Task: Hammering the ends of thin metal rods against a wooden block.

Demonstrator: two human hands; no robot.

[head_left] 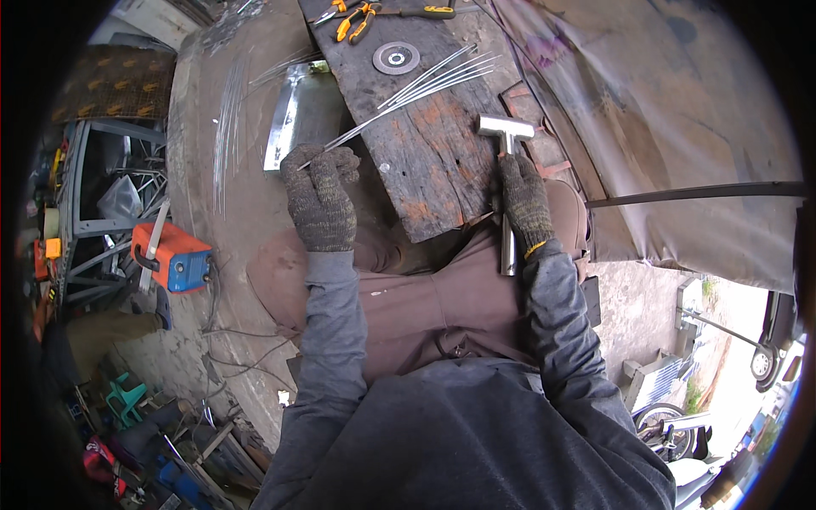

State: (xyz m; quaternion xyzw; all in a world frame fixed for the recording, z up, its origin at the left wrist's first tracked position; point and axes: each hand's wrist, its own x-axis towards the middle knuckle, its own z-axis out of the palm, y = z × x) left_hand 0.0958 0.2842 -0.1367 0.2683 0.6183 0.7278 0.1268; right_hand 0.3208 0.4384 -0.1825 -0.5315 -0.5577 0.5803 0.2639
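My left hand (pixel 323 200), in a dark knitted glove, is closed on the near end of a thin metal rod (pixel 348 136). That rod slants up and right onto a worn, dark wooden plank (pixel 442 183). Several more thin rods (pixel 438 81) lie fanned out on the plank beside it. On the right, my gloved right hand (pixel 524 204) is wrapped around the handle of a shiny all-metal hammer (pixel 506 127). Its T-shaped head points away from me, by the plank's right edge, and the handle's lower end hangs over my thigh.
A cutting disc (pixel 397 59) and orange-handled pliers (pixel 361 23) lie on the plank's far part. Left of it are a shiny metal sheet (pixel 289 119) and loose rods (pixel 226 127) on the floor. An orange-and-blue machine (pixel 172 257) with cables stands left; a tarp (pixel 663 110) hangs right.
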